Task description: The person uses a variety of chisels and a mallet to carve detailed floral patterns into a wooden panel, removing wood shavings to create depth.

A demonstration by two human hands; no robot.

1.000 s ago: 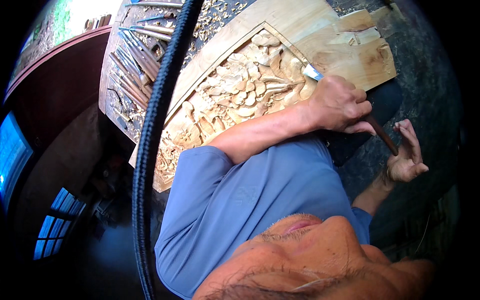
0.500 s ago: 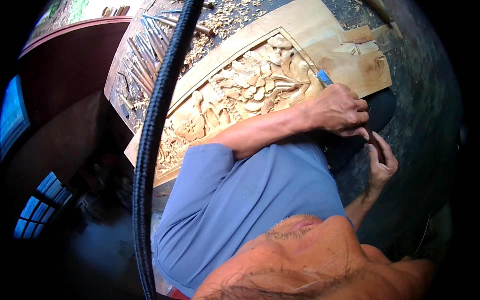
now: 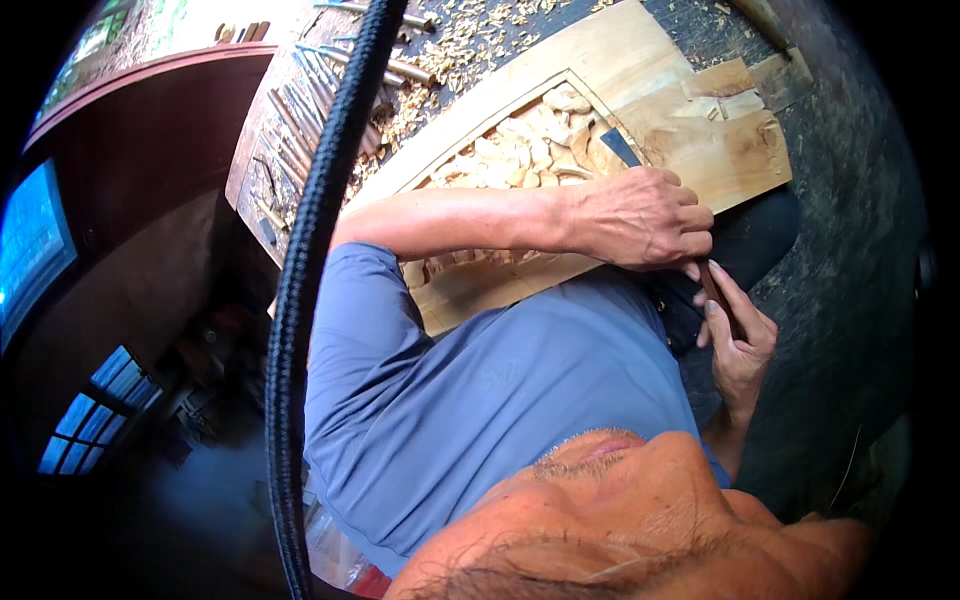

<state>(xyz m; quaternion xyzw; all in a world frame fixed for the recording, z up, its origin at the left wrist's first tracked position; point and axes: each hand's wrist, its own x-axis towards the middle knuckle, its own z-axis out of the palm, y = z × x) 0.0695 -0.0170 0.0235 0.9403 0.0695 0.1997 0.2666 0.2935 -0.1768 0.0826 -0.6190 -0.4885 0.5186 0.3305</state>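
Well over to the left, blue window panes (image 3: 98,412) stand in the gloom below a dark red panel (image 3: 140,130). Next, a thick black cord (image 3: 300,270) runs down across the view. Slim tools (image 3: 298,135) lie bunched on the bench (image 3: 247,180) behind it, with curled shavings (image 3: 462,42) scattered beside them. Rightward lies the carved board (image 3: 645,75), its leafy relief set within a grooved border. The left arm crosses it, hiding more of the lower carving than half a second ago. A faint mark on the chest of the blue shirt (image 3: 500,330) is too blurred to read. The left hand (image 3: 645,218) is clenched round the chisel (image 3: 620,147); the flat blade, dark now rather than bright blue, shows over the relief just inside the border, where it was nearer the groove earlier. Farthest right, the right hand (image 3: 740,345), spread open near the handle's end a second ago, now grasps the brown handle between thumb and fingers, just below the left.
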